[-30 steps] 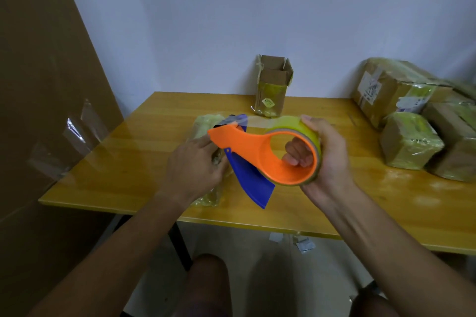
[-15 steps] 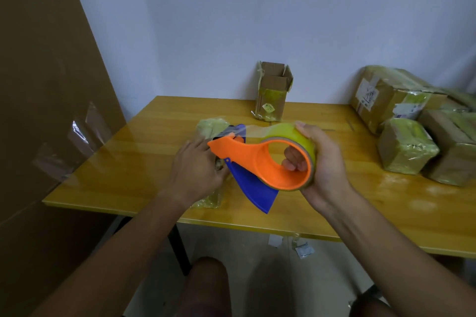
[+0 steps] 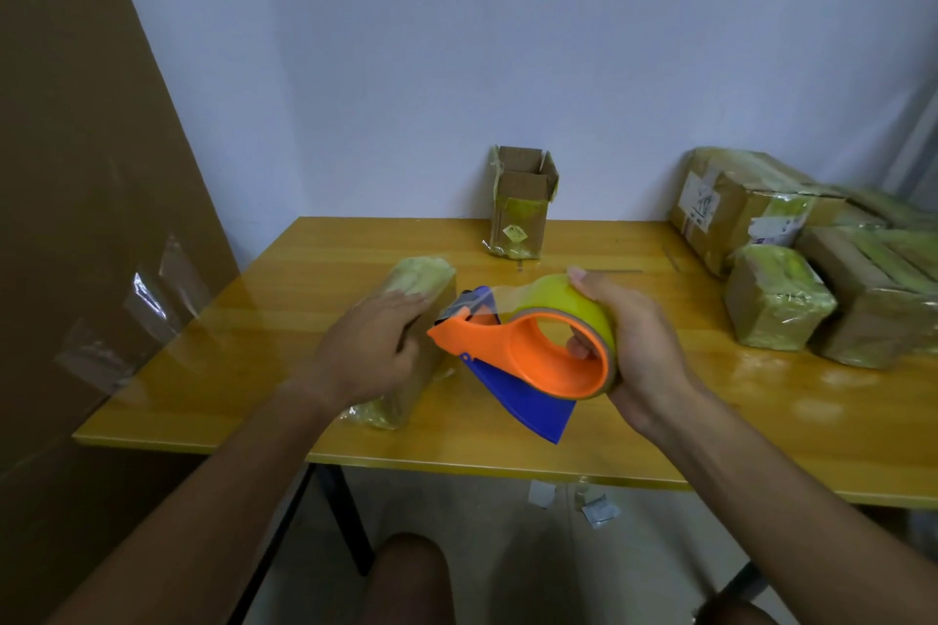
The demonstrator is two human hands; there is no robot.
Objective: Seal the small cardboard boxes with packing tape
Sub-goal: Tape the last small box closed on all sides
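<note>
Directly ahead, a yellow wooden table [image 3: 304,264] stands against a pale wall; on it, near the front edge, lies a small cardboard box [image 3: 406,345] wrapped in yellowish tape; the left hand [image 3: 368,350] rests flat on top of it, fingers straight, covering its middle. Just right of the box, the right hand [image 3: 634,350] grips a tape dispenser [image 3: 512,355], orange with a blue blade guard, fingers curled through the ring and thumb over the yellow tape roll [image 3: 563,297]; a clear strip of tape runs from the roll to the dispenser's nose, which sits beside the box; whether it touches is hard to tell. At the back stands 1 open carton [image 3: 523,208], upright, flaps raised. On the right sit several taped parcels [image 3: 776,299], the farthest cut off by the frame edge. A tall brown board [image 3: 86,193] leans at left, with clear tape scraps stuck to it. Paper scraps [image 3: 599,510] lie on the floor beneath; the person's knees show at the bottom, partly cropped.
</note>
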